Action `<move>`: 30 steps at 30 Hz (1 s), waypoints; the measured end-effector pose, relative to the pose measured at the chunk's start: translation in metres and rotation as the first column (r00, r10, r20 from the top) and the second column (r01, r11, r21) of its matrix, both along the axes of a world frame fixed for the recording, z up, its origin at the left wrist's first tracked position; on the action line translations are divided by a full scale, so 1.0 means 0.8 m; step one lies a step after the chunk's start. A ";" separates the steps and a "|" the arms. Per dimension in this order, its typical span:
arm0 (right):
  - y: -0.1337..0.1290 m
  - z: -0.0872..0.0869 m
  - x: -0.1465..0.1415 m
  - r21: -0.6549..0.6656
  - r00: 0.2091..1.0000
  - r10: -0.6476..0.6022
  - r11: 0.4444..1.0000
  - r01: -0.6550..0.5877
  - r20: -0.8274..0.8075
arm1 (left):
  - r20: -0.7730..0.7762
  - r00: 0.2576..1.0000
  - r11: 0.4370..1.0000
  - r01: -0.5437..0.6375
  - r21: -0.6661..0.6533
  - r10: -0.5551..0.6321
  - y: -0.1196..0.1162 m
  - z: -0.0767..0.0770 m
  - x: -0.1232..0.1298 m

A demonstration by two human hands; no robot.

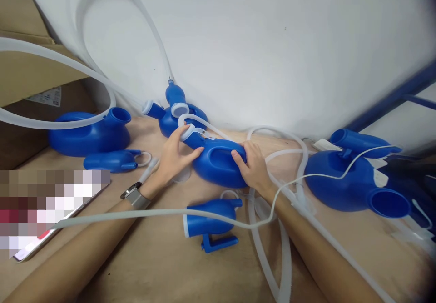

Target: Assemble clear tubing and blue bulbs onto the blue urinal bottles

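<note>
Head view: shows a white wall (293, 57) behind the held blue plastic urinal bottle (218, 169), and a tan tabletop (160, 264) around it. Puts an open cardboard box (20, 64) far to that bottle's left, and translucent hose (301, 176) in loops to its right. Sets similar blue shapes about it: a right-hand bottle (334, 182) well apart, a left-hand bottle (91, 137) near the box, a rear bottle (165, 123) just behind. Places a flat-screened device (61, 212), mostly pixelated, in front and to the left of it. Runs a thin white cord (150, 213) across in front of it. Lays a blue tubular fitting (209, 219), white-rimmed, on the near side of it. Grasps its neck with the left hand (175, 155), half curled, fingers at the cap, thumb lower down. Clasps its handle side with the right hand (254, 166), thumb over the front, fingers partly hidden. Cannot tell whether touching the tabletop underneath. Wears a wristwatch (135, 196) left of it. Has a white cap (186, 133) at its mouth.
</note>
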State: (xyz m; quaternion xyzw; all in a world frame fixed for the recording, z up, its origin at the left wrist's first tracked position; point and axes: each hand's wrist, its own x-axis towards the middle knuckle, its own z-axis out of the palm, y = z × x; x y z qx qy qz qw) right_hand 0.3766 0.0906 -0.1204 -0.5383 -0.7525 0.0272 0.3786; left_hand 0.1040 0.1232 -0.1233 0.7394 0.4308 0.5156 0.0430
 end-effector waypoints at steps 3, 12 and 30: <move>0.000 0.001 0.000 0.006 1.000 0.014 1.000 -0.014 -0.009 | 0.024 1.000 1.000 -0.005 -0.029 0.006 0.001 0.006 0.006; 0.000 -0.001 0.000 0.014 1.000 0.009 1.000 -0.009 -0.002 | 0.039 0.999 0.995 -0.029 -0.096 0.032 0.001 0.015 0.009; -0.001 -0.001 -0.001 0.019 1.000 0.015 1.000 -0.014 -0.026 | 0.093 0.993 0.979 0.092 -0.180 -0.076 0.013 0.017 0.004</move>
